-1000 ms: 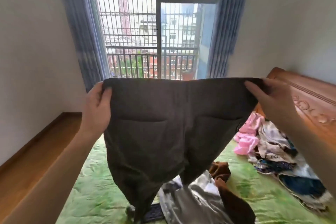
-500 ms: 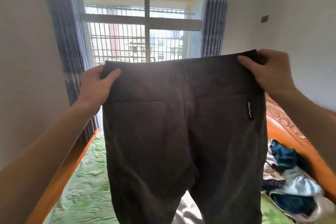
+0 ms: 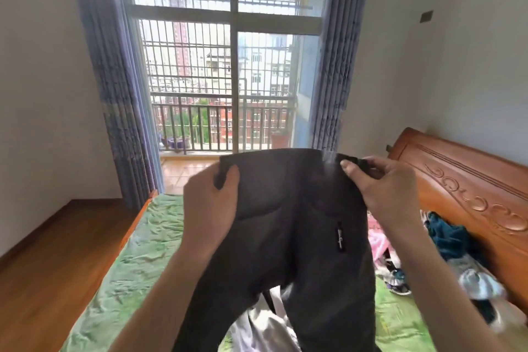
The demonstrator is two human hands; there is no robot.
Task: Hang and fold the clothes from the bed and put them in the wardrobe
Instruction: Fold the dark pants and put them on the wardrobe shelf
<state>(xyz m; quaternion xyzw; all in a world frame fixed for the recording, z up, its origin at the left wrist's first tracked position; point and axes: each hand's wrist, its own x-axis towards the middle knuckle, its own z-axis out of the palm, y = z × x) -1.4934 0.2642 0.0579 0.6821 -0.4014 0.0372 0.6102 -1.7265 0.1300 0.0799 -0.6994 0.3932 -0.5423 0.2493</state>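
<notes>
I hold a pair of dark grey trousers [image 3: 291,226] up by the waistband above the bed, its back pockets and a small black label facing me. My left hand [image 3: 211,206] grips the left end of the waistband. My right hand [image 3: 383,186] pinches the right end. The waistband sags in a fold between them, and the legs hang down out of the frame's bottom. A pile of mixed clothes [image 3: 445,260] lies on the bed to the right, with a pink garment [image 3: 378,240] at its near side. A silver-grey garment [image 3: 265,326] lies under the trousers.
The bed [image 3: 137,260] has a green crumpled sheet and a carved wooden headboard [image 3: 468,194] on the right. Wooden floor [image 3: 51,251] runs along its left side. Ahead, blue curtains [image 3: 114,94] frame a balcony door with bars [image 3: 223,80]. No wardrobe is in view.
My hands have come closer together and lower with the trousers, so the waistband now folds inward. The view has tilted down, and the bed shows again.
</notes>
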